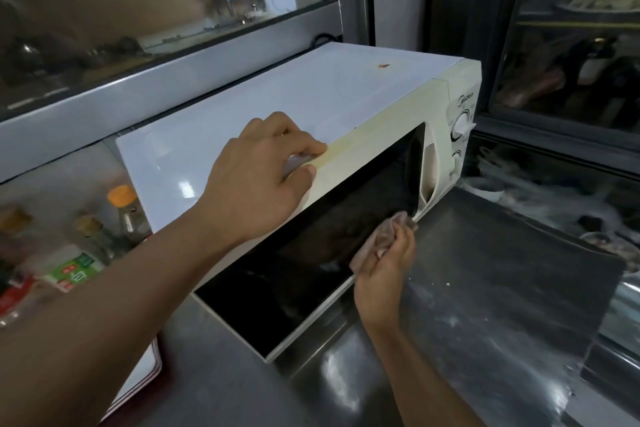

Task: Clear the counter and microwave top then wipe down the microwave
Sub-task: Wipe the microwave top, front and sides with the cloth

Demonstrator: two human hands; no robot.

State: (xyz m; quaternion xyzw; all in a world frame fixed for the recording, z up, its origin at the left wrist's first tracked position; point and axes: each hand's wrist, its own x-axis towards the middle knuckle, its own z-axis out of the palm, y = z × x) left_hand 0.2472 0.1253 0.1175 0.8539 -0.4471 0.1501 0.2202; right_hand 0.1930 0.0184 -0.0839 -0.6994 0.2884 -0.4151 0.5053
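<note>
Both hands meet microwave (311,90): left (263,166) atop, right (384,263) (gripping cloth (384,236)) at door.

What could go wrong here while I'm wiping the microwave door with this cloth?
The microwave sits at the steel counter's front; a hard wipe might slide it, though your left hand steadies its top. The cloth in your right hand is bunched small, so it may smear. The orange spot on top could get missed.
</note>
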